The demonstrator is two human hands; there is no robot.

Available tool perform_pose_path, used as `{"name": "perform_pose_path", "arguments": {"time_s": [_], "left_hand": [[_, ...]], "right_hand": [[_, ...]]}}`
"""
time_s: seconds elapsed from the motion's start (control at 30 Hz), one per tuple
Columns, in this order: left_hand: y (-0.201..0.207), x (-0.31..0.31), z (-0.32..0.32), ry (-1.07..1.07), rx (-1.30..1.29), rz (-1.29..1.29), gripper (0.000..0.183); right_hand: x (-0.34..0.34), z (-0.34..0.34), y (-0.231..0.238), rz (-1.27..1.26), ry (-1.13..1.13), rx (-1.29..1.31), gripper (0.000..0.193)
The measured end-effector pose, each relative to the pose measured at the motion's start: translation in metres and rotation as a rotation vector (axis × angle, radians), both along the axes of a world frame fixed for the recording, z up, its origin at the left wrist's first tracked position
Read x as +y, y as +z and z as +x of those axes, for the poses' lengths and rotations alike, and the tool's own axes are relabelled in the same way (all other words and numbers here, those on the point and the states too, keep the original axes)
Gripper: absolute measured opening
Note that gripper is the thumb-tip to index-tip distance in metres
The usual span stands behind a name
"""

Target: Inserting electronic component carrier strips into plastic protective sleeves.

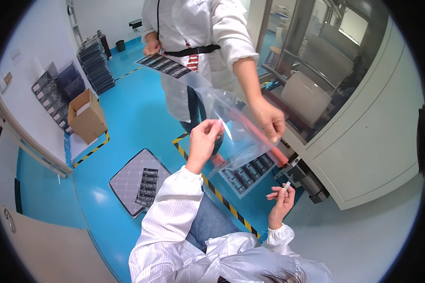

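Observation:
A long clear plastic film (224, 106) with black printed panels (167, 65) near one end stretches between me and a co-worker. My left hand (205, 141) is closed, pinching the film's near edge between thumb and fingers. Lower right, my right hand (282, 200) holds a small pale, greenish stick-like thing (286, 186) between thumb and fingers; its kind is too small to make out. The co-worker's one hand (269, 120) grips the film by the machine, and the other hand (152, 46) its far left end. Beneath the film lies another black-patterned sheet (248, 174).
A machine with an orange-red roller (278, 155) and a dark motor (310, 181) stands at right. On the blue floor lie a grey pad (127, 181) with a black-patterned strip (148, 186) and striped tape (229, 205). A cardboard box (92, 120) and stacked dark trays (95, 66) line the left wall.

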State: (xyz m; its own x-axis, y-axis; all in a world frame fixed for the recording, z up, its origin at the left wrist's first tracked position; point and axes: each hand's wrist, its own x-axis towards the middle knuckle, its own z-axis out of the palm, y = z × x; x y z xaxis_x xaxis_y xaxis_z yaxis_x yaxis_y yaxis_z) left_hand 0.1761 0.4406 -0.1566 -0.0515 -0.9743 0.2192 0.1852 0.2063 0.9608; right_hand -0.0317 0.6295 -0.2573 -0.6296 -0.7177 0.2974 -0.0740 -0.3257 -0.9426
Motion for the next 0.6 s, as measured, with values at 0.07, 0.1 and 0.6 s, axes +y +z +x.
{"name": "perform_pose_path", "arguments": {"time_s": [0.07, 0.1, 0.6], "left_hand": [[-0.017, -0.001, 0.002, -0.018, -0.050, -0.008, 0.025], [-0.019, 0.002, 0.002, -0.025, -0.106, -0.006, 0.023], [-0.191, 0.026, 0.039, -0.051, 0.533, 0.628, 0.028]], "right_hand": [[0.001, -0.001, 0.000, 0.002, -0.013, 0.006, 0.021], [0.002, -0.001, -0.001, 0.013, -0.016, 0.005, 0.021], [-0.001, 0.007, 0.001, 0.109, 0.079, 0.042, 0.022]]}}
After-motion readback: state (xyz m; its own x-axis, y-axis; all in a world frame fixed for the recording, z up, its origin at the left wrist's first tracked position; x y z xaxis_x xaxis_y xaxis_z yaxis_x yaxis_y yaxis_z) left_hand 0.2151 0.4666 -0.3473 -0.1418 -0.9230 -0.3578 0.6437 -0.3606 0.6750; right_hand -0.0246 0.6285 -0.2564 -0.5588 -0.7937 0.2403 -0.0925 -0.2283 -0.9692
